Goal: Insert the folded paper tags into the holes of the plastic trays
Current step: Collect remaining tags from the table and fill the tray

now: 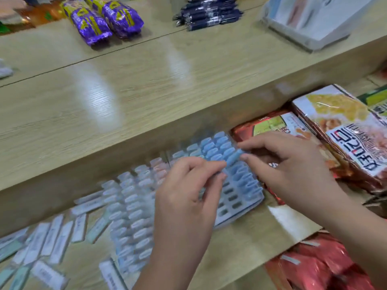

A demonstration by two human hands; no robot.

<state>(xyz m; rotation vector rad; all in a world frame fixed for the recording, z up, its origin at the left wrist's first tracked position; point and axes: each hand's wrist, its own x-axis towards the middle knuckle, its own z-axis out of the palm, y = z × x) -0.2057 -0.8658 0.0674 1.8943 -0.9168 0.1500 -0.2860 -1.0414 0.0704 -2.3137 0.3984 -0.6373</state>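
Observation:
A clear plastic tray (240, 197) with rows of oval holes lies on the lower wooden shelf; many holes hold blue folded tags. A blue folded paper tag (234, 156) is pinched at both ends above the tray: my left hand (188, 197) holds its left end, my right hand (287, 164) its right end. A second tray (134, 222), filled with pale tags, lies to the left, partly under my left wrist. Loose pale tags (52, 239) are scattered on the shelf at the left.
The upper shelf's edge (125, 151) overhangs right behind the trays. Snack packets (343, 132) lean at the right, close to my right hand. Red packets (314, 266) fill the shelf below. Purple packs (104, 19) and a clear holder (310, 19) sit on top.

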